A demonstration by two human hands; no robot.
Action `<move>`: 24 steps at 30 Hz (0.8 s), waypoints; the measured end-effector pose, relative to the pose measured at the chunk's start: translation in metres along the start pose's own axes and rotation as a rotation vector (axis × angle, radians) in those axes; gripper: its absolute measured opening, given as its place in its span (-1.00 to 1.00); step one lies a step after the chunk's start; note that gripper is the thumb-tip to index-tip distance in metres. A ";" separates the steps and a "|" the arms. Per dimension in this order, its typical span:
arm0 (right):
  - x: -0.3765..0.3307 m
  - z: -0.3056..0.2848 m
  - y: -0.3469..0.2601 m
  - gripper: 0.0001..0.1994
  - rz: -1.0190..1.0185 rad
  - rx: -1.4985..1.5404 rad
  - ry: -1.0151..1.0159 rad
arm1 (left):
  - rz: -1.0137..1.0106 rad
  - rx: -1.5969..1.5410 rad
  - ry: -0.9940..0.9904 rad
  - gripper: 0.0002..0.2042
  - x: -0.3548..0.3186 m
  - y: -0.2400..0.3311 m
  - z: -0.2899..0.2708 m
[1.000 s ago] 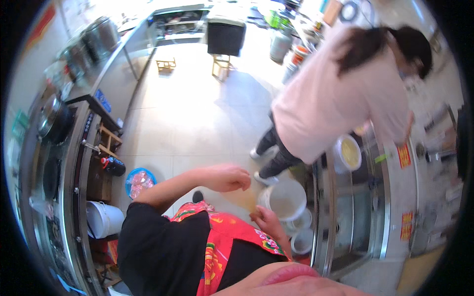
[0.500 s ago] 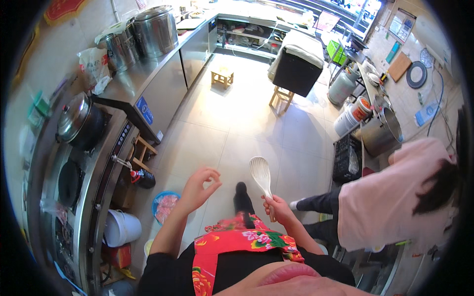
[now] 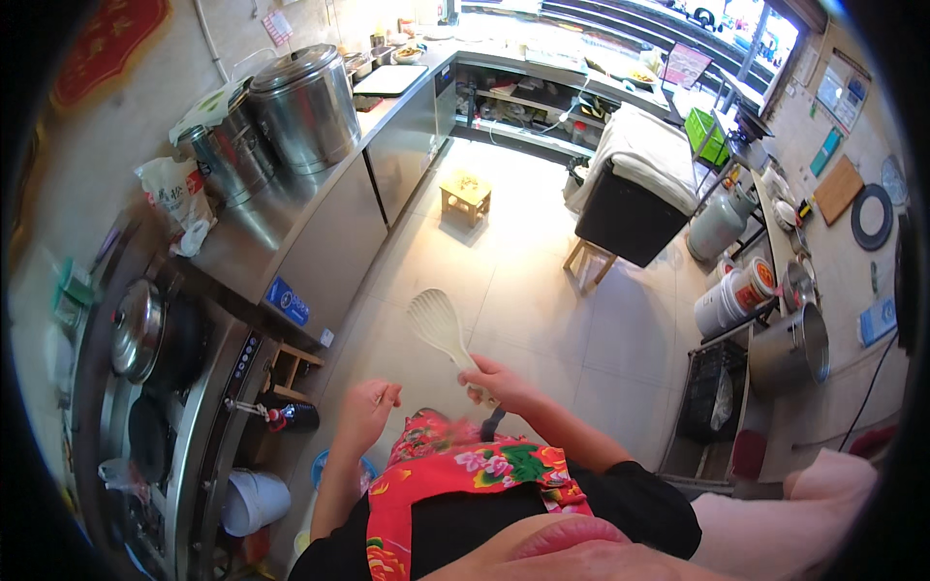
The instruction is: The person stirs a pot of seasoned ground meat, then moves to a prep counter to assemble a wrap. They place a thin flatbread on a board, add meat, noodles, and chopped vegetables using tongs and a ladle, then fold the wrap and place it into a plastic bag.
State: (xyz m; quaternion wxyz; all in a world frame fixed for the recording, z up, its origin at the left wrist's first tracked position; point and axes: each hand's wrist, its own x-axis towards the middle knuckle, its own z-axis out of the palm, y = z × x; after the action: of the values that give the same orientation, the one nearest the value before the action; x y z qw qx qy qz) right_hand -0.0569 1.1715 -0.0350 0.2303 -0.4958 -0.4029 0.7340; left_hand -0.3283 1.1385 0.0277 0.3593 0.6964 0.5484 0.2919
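A white slotted spoon (image 3: 438,324) is in my right hand (image 3: 491,381), gripped by its handle, with its broad slotted head raised up and to the left. My left hand (image 3: 370,412) hovers to the left of it, fingers curled together, and I see nothing in them. Both hands are in the air in front of my red floral apron (image 3: 504,467), above the tiled floor. The spoon's lower handle is partly hidden by my right fingers.
Left, a stove carries a lidded pot (image 3: 140,334); beyond it, a steel counter (image 3: 325,232) holds tall steel pots (image 3: 305,111). Ahead stand a small wooden stool (image 3: 467,194) and a black box (image 3: 635,213) on another stool. A person in pink (image 3: 775,523) is at lower right.
The slotted spoon and my right hand have swung left and up. My left hand has lowered slightly and its fingers have closed. My view has turned; the person in pink now appears lower.
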 end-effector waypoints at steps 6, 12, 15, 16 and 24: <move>0.120 -0.032 -0.091 -0.77 -0.075 0.131 -0.109 | -0.113 0.005 0.074 -0.76 0.125 -0.046 -0.035; 0.230 -0.097 -0.188 -0.72 -0.004 0.116 0.132 | -0.023 0.171 0.150 -0.70 0.273 -0.083 -0.100; 0.271 -0.117 -0.256 -0.71 -0.060 0.173 0.109 | 0.190 0.069 0.223 -0.58 0.351 -0.075 -0.139; 0.282 -0.120 -0.277 -0.70 -0.082 0.139 0.011 | 0.140 0.090 0.216 -0.58 0.373 -0.070 -0.150; 0.396 -0.081 -0.369 -0.62 0.097 -0.041 -0.369 | -0.109 0.308 0.372 -0.72 0.383 -0.083 -0.213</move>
State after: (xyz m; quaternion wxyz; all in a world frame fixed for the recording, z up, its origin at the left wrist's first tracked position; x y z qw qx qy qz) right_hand -0.1651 1.7035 0.0378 0.1066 -0.3761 -0.4289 0.8144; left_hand -0.4578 1.5617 0.0859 0.1569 0.6465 0.6801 0.3080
